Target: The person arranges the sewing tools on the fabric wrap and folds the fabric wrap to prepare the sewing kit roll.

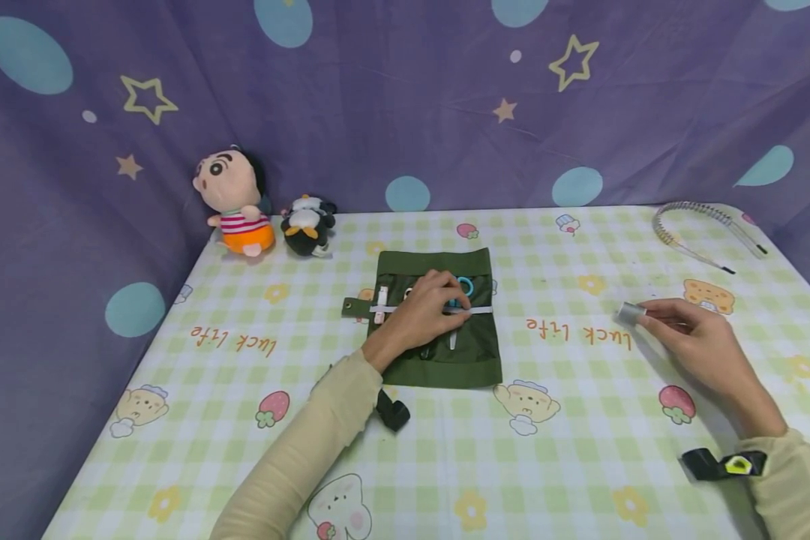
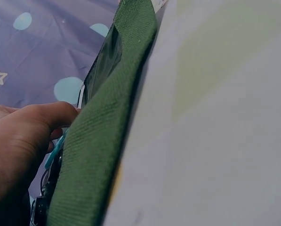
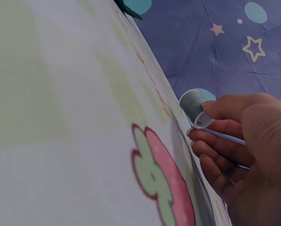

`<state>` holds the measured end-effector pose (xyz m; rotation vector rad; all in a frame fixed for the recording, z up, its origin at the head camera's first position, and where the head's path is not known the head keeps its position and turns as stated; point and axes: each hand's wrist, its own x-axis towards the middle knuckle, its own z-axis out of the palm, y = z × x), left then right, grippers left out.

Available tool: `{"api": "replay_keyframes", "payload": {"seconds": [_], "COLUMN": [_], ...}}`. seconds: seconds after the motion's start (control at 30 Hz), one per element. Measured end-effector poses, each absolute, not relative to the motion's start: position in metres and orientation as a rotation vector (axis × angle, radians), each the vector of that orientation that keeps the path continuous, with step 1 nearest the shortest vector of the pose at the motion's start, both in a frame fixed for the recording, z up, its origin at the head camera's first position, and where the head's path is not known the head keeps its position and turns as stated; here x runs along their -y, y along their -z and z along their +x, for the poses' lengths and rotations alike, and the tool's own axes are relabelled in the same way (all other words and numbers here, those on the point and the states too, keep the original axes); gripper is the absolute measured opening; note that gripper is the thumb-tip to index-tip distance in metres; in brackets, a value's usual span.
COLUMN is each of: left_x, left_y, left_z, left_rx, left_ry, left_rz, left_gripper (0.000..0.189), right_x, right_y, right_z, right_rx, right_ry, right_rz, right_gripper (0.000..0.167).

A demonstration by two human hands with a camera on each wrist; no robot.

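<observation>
A dark green fabric sewing kit case (image 1: 439,373) lies unfolded on the table, with a white elastic band (image 1: 482,309) across its middle. My left hand (image 1: 427,304) reaches over it, thumb and bent index finger pinching the band near its right part. Close to those fingers are the turquoise handles of small scissors (image 1: 466,285). A pale slim item (image 1: 381,304) is tucked under the band at the left. Off to the right, my right hand (image 1: 698,341) pinches a spool of grey thread (image 3: 193,104) between thumb and fingers, above the tabletop.
Two plush toys, one in a striped shirt (image 1: 246,223) and a black-and-white one (image 1: 307,229), sit at the back left. A headband (image 1: 691,206) lies at the back right. The checked tablecloth (image 1: 439,465) meets a purple curtain (image 1: 405,112) behind.
</observation>
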<state>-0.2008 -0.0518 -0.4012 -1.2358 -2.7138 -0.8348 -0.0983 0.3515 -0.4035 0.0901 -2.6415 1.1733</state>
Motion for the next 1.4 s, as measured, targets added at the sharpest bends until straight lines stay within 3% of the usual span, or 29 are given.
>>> {"api": "replay_keyframes", "payload": {"seconds": [0.67,1.4], "left_x": [0.053,0.052], "left_y": [0.403,0.404], "left_z": [-0.201,-0.201], "left_rx": [2.690,2.673], "left_ry": [0.852,0.844], "left_rz": [-1.235,-1.227], "left_gripper": [0.009,0.009], "right_x": [-0.324,-0.254], "right_y": [0.400,0.391], "right_z": [-0.112,-0.155], "right_rx": [2.662,2.539], "right_ry": [-1.229,-1.390], "right_rz": [0.108,0.395], "right_gripper": [0.026,0.020]}}
